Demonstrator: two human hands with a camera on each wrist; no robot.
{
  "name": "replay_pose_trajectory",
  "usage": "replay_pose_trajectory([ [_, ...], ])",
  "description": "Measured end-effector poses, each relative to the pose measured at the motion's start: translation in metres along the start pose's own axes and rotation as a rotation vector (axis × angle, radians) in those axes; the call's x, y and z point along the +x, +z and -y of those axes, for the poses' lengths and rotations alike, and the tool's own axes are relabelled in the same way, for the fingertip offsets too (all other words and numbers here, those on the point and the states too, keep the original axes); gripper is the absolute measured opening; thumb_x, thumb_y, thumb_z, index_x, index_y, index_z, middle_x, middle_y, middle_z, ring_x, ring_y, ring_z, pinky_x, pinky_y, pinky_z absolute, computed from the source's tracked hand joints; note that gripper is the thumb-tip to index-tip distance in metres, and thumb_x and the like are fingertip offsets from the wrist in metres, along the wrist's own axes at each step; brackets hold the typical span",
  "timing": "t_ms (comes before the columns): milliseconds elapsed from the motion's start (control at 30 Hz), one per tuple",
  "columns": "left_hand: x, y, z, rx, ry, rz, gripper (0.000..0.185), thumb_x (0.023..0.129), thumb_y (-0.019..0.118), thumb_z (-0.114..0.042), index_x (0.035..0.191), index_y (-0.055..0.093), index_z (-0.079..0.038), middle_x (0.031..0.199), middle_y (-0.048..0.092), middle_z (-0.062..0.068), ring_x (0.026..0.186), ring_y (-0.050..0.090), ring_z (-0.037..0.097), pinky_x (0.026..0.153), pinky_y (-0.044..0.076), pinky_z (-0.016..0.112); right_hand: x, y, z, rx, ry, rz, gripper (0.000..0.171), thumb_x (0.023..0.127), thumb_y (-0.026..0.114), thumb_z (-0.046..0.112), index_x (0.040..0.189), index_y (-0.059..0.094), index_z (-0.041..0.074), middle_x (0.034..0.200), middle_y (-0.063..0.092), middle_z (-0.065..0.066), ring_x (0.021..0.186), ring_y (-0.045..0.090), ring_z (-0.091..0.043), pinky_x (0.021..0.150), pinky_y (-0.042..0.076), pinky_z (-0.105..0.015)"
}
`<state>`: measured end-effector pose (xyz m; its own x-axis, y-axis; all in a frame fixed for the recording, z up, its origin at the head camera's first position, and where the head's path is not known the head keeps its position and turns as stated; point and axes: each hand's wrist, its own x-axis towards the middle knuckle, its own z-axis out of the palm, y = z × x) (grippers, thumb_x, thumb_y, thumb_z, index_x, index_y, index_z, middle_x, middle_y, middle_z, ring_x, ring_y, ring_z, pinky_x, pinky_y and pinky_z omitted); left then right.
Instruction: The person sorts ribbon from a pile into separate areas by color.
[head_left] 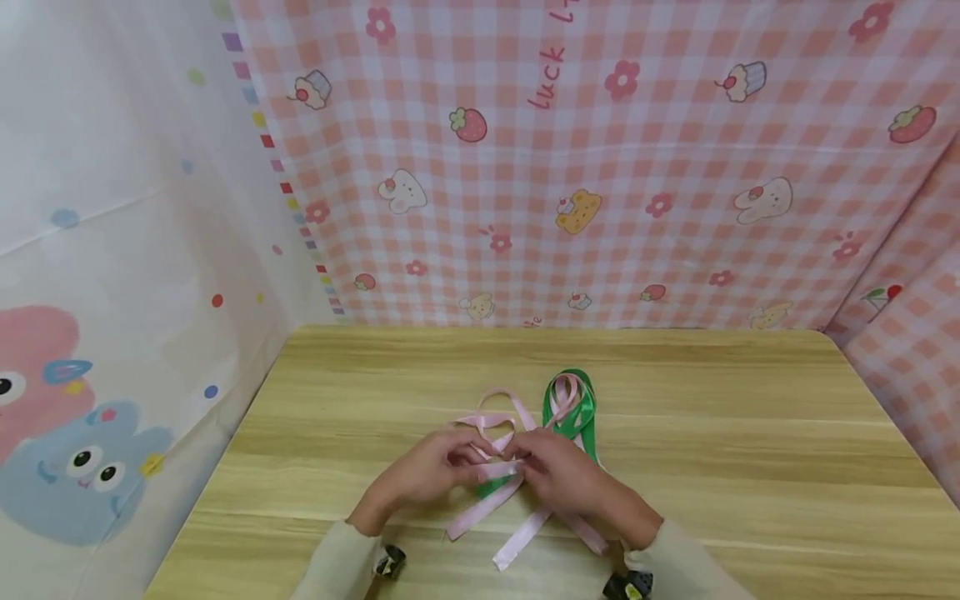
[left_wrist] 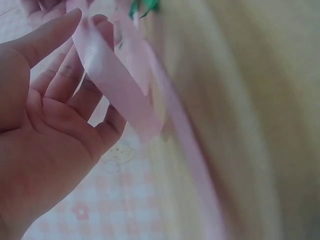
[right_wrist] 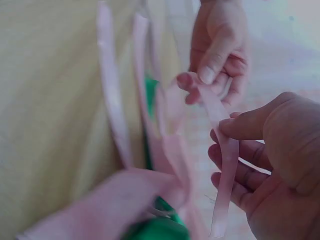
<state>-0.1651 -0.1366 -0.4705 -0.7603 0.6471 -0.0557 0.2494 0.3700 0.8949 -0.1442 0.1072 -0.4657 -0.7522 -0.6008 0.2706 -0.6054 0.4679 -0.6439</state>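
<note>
Pink ribbon (head_left: 501, 467) lies on the wooden table (head_left: 750, 467) near its front edge, and both hands meet over the middle of it. The left hand (head_left: 431, 471) pinches a stretch of the ribbon between thumb and fingertips; the left wrist view shows the band running across its fingers (left_wrist: 75, 75), the other fingers loosely spread. The right hand (head_left: 558, 475) grasps the same ribbon just beside it, thumb pressed over the strip, which passes between thumb and curled fingers (right_wrist: 235, 172) and hangs below them in the right wrist view. Between the two hands the ribbon runs short and roughly left to right. Beyond the hands it forms loops toward the far side of the table; on the near side its loose tails splay toward the person, their long axes slanting, one toward the near left, others toward the near right. A green ribbon (head_left: 577, 412) lies looped just beyond the right hand, tangled with the pink one; a bit of green also shows under the hands. A pink checked cloth (head_left: 600, 167) hangs behind the table.
</note>
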Motion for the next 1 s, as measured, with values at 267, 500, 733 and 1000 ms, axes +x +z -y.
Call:
replay_pose_trajectory([
  [267,-0.002,-0.024,-0.013,-0.045,0.070,-0.025,0.024,0.094,0.064,-0.002,0.117,0.064,-0.001,0.093,0.073,0.015,0.082,0.066,0.015,0.071,0.050,0.022,-0.006,-0.038,0.005,0.134,0.110,-0.055,0.018,0.094,0.060,-0.002,0.108,0.065,0.009,0.065,0.047,0.008,0.053,0.036,-0.001,0.048,0.036,-0.019],
  [500,-0.011,-0.046,-0.032,-0.181,0.093,-0.053,0.030,0.096,0.062,-0.002,0.124,0.057,0.003,0.092,0.070,0.019,0.068,0.062,0.013,0.061,0.053,0.025,-0.016,-0.075,0.009,0.172,0.167,-0.162,0.020,0.094,0.062,0.000,0.107,0.064,0.015,0.077,0.061,0.004,0.054,0.035,-0.004,0.048,0.033,-0.021],
  [733,-0.024,-0.065,-0.046,-0.255,0.087,-0.084,0.038,0.097,0.061,-0.003,0.134,0.052,-0.003,0.092,0.071,0.010,0.060,0.050,0.008,0.053,0.042,0.019,-0.030,-0.113,0.008,0.157,0.184,-0.234,0.016,0.094,0.064,0.002,0.107,0.064,0.012,0.078,0.059,-0.001,0.055,0.041,-0.005,0.046,0.036,-0.023],
  [1000,-0.041,-0.088,-0.047,-0.250,0.101,-0.127,0.038,0.097,0.061,-0.002,0.133,0.051,0.001,0.091,0.071,-0.001,0.055,0.040,0.005,0.047,0.033,0.021,-0.062,-0.156,0.000,0.131,0.259,-0.305,0.016,0.097,0.061,0.004,0.112,0.062,0.009,0.083,0.058,-0.005,0.060,0.048,-0.013,0.049,0.042,-0.027],
])
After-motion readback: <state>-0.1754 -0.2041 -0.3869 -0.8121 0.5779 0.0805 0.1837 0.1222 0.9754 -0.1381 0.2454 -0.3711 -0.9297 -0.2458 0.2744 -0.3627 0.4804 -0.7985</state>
